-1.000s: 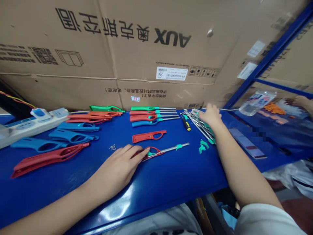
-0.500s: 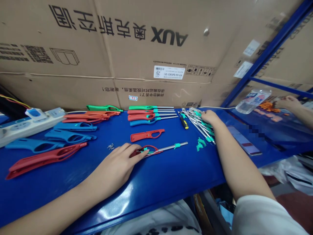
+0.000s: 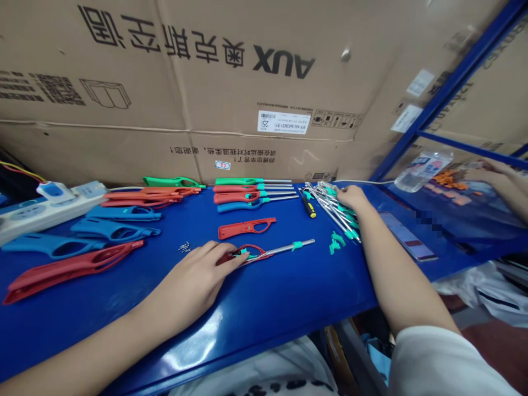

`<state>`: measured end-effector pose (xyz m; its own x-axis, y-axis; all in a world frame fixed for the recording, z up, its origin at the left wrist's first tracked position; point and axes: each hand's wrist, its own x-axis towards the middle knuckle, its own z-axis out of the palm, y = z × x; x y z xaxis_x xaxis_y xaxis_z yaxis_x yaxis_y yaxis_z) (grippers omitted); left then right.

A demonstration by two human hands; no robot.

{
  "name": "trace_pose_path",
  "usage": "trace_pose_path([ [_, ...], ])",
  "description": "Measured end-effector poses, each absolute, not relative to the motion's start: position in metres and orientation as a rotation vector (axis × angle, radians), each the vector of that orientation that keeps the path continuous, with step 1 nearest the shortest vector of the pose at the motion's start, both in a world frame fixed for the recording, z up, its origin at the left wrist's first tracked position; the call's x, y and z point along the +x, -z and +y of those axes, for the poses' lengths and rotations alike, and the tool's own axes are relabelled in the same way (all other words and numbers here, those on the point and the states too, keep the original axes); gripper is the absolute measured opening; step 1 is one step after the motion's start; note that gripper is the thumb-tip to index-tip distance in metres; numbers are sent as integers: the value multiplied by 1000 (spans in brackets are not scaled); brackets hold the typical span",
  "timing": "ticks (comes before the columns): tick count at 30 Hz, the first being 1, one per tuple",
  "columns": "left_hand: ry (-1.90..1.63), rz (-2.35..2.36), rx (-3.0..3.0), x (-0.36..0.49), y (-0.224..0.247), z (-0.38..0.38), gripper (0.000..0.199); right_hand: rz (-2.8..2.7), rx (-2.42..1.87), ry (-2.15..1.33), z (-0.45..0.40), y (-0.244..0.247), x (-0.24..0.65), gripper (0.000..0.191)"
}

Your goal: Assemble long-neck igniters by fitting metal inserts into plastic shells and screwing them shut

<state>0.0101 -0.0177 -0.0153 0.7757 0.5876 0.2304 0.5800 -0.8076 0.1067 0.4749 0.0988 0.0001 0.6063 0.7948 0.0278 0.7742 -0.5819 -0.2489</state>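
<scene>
Lying over the grip of a red gas lighter half point(image 3: 264, 252), my left hand point(image 3: 206, 269) is closed on it and hides much of the handle. Its metal tube, with a teal piece partway along, points right. A loose red handle shell point(image 3: 247, 228) lies just behind. My right hand point(image 3: 350, 197) is at the far end of a pile of metal lighter tubes point(image 3: 332, 212) with teal parts. Its fingers curl down into the pile; the fingertips and whatever is in them are hidden. Small teal triggers point(image 3: 337, 242) lie in front of the pile.
Assembled lighters point(image 3: 235, 198) lie in a row at the back, by a yellow-black screwdriver point(image 3: 309, 207). Blue shells point(image 3: 53, 245), red shells and small screws point(image 3: 184, 247) are left, near a power strip point(image 3: 53, 206). A phone point(image 3: 408, 236), a bottle point(image 3: 423, 170) and another person's hand point(image 3: 487, 170) are right.
The view has shifted very slightly. Both my hands stay in the same places on the lighter half and at the tube pile. The other person's hand at the right has moved a little.
</scene>
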Motion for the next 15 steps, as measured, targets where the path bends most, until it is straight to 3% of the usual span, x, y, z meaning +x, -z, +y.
trace_pose_path([
  [15, -449, 930, 2910, 9, 14, -17, 46, -1233, -2530, -64, 93, -4, 468, 35],
])
